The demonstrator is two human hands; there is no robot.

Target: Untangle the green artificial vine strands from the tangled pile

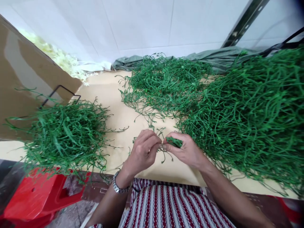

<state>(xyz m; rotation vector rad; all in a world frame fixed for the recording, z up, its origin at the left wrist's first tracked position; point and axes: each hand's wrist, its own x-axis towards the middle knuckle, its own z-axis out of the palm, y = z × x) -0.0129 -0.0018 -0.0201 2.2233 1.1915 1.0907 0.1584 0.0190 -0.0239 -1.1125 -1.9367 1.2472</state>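
While the left hand (143,152) and right hand (188,153) pinch a green stem (174,142) by the front edge of the tan table (111,95), green piles (249,120) crowd both sides, leaving the middle bare.

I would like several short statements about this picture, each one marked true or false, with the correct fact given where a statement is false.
1. The left hand and the right hand meet on a small green stem piece. True.
2. The wristwatch is on the right wrist. False: it is on the left wrist.
3. The largest green pile lies on the person's right side. True.
4. The plastic stool at the lower left is blue. False: it is red.
5. The wall behind the work surface is white tile. True.
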